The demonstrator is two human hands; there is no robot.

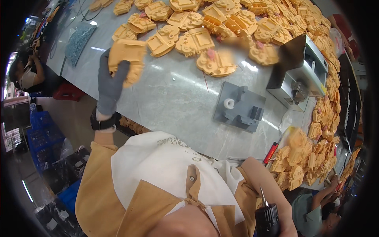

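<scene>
My left hand (110,85), in a grey glove, is closed around an orange plastic housing (127,57) above the left of the table. My bent right forearm (270,185) runs down to the lower edge, where the hand itself is out of the picture. Beside that forearm, a black electric screwdriver (267,219) points its thin bit upward; its lower end is cut off, so I cannot see what grips it. On the table in front of me sits a dark grey fixture block (240,107) with a white ring (228,103) on it.
Many orange housings (195,41) cover the far table, with more heaped at the right (292,158). A metal box-shaped device (302,75) stands right of the fixture. A red-handled tool (270,153) lies near the front. A bag of small blue-grey pieces (80,41) rests far left. Co-workers sit at both sides.
</scene>
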